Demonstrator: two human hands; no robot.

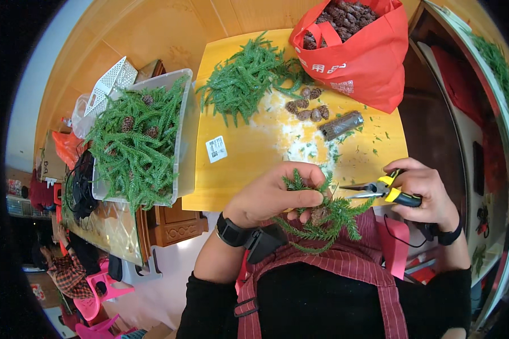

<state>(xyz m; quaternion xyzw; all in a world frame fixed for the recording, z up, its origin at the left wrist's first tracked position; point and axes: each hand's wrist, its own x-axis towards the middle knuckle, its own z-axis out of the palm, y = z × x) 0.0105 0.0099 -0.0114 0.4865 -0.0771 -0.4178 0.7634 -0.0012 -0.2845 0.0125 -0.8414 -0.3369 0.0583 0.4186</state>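
Note:
My left hand [283, 195] is closed on an artificial pine sprig [345, 217], its thumb and fingers pinching the stems. A brown pine cone [319, 216] sits among the sprig's green branches, just below the fingertips. In my right hand [428, 189] is a pair of needle-nose pliers [385, 188] with yellow and black handles. The jaws are parted and point left, their tips close beside the sprig. Whether they touch a stem or wire, I cannot tell. Both hands are over the near edge of the yellow table [237, 181].
A red bag [373, 73] full of pine cones stands at the back right. Loose cones [305, 107] and a brown roll [341, 125] lie before it. Green sprigs [243, 76] are heaped at the back. Left is a filled plastic bin [185, 130]. Another person [70, 274] sits far left.

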